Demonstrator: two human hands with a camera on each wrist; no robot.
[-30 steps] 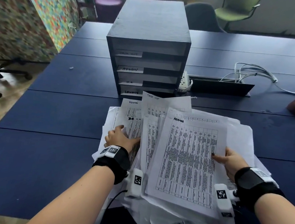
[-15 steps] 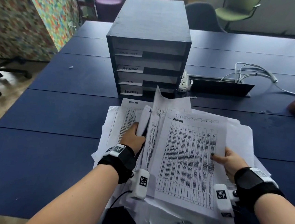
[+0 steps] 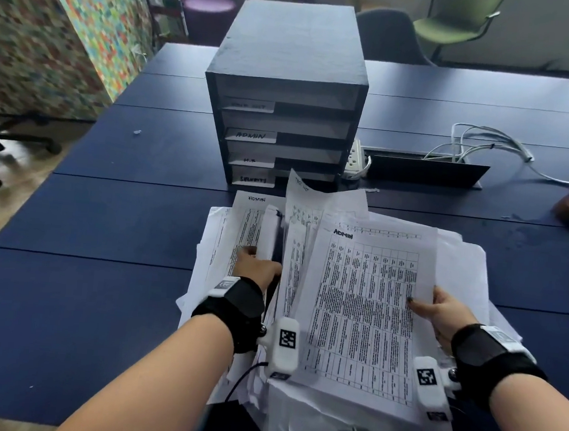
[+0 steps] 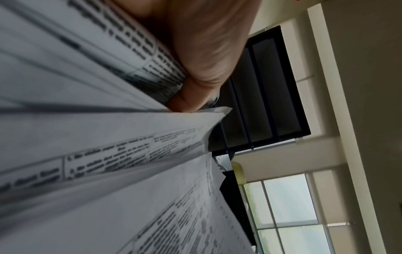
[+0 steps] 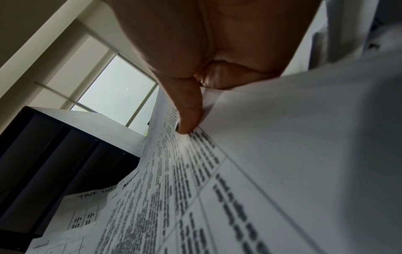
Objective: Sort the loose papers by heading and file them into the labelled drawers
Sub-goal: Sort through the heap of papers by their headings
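Beyond both sets of fingers, the drawer unit (image 3: 285,112) stands on the counter (image 3: 103,220), and its slots look empty, so by my judgement the filing has hardly begun. The loose papers (image 3: 345,409) lie heaped beneath the hands. The left hand (image 3: 256,268) pinches a curled sheet (image 3: 269,231); the right hand (image 3: 446,310) pinches the edge of a sheet headed "ADMIN" (image 3: 364,308). One drawer label reads "ADMIN"; another sheet (image 5: 87,202) reads "TASK LIST". The other labels are unclear.
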